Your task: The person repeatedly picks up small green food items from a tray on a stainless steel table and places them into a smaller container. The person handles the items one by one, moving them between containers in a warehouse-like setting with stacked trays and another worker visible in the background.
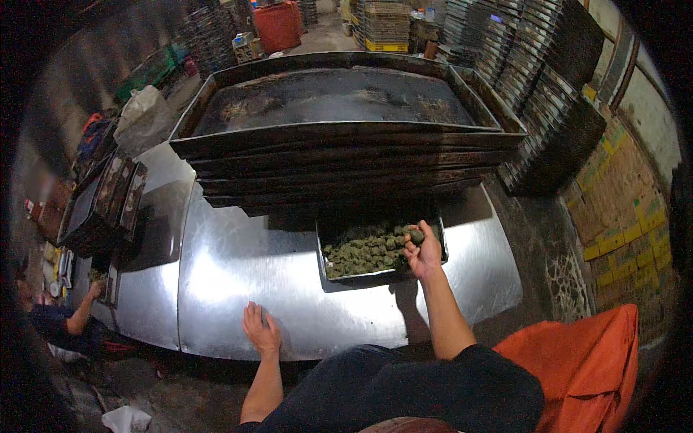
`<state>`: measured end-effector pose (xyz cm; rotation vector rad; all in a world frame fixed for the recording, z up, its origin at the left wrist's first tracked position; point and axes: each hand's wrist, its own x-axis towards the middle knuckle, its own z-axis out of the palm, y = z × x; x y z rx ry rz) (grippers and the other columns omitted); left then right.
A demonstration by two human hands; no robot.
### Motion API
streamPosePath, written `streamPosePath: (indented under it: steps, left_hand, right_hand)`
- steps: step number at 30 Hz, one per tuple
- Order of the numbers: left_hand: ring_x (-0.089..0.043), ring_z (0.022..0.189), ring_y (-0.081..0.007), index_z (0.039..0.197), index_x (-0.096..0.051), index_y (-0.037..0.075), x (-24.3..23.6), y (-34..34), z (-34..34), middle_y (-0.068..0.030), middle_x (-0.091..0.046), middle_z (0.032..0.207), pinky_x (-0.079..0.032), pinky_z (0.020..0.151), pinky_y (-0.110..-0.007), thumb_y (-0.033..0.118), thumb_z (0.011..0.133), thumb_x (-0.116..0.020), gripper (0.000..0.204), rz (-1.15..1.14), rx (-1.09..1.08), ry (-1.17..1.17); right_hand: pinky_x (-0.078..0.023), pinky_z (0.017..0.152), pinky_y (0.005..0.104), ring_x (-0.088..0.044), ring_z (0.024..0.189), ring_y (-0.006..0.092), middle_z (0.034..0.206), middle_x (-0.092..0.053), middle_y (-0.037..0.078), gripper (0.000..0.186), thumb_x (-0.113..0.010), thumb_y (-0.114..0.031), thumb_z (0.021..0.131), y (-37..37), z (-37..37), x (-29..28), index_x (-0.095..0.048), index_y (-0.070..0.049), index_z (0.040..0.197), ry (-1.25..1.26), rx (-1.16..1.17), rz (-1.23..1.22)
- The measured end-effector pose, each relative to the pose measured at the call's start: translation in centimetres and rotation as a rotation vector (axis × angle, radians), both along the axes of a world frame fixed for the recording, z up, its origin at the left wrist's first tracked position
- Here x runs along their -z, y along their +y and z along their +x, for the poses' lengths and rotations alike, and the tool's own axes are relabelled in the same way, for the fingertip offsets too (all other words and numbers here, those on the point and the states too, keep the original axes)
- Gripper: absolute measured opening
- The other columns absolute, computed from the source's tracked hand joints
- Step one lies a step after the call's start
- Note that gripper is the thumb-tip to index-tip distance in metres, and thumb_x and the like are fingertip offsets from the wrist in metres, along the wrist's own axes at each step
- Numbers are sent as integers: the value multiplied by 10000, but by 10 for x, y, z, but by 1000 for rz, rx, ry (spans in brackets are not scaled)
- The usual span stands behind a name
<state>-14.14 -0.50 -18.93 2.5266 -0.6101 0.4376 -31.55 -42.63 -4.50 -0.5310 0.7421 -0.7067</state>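
My right hand [427,254] is raised over the right side of a dark metal tray [445,244], its fingers curled around a dark green lump [416,237]. Many similar green, doughy-looking lumps [364,254] lie in that tray; what they are made of I cannot tell. The tray's far part is in shadow beneath a tall stack of blackened baking trays [346,153]. Nearer to me, my left hand [261,329] rests on the shiny metal table [238,303] by its front edge, fingers stretched out and holding nothing.
At the left, another person's hand [94,290] reaches to a smaller tray beside more stacked trays [101,202]. Tall tray stacks [538,94] stand at the far right, near flattened cardboard [621,209]. Orange cloth [577,361] hangs close on my right.
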Motion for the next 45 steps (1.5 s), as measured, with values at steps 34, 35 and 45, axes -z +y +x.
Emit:
streamPosePath:
  steps: [34, 35, 45]
  left_hand:
    - [-441, 1356, -378, 1201, -638, -16, 8, 4, 5, -181, -529, 1431, -277, 1163, -509, 179, 914, -590, 350, 21, -15, -1]
    - [-439, 1359, -379, 1194, -636, -18, 5, 0, 4, -185, -530, 1427, -274, 1161, -525, 166, 917, -588, 337, 21, -13, 8]
    - [-413, 1382, -372, 1212, -624, 1, 4, -4, 3, -180, -520, 1432, -261, 1167, -536, 129, 897, -600, 341, -34, -25, -15]
  right_hand:
    - [-495, 976, 478, -608, 1127, 379, 1240, -614, 203, 421, -614, -304, 887, 52, 102, 42, -647, -64, 1231, 718, -709, -1596]
    - [-477, 1012, 483, -569, 1207, 394, 1341, -540, 263, 551, -599, -315, 914, 54, 124, 62, -521, -33, 1381, 733, -690, -1749]
    - [-551, 824, 533, -667, 942, 444, 1251, -574, 328, 302, -574, -231, 920, 50, 169, 103, -647, 32, 1047, 796, -1068, -1966]
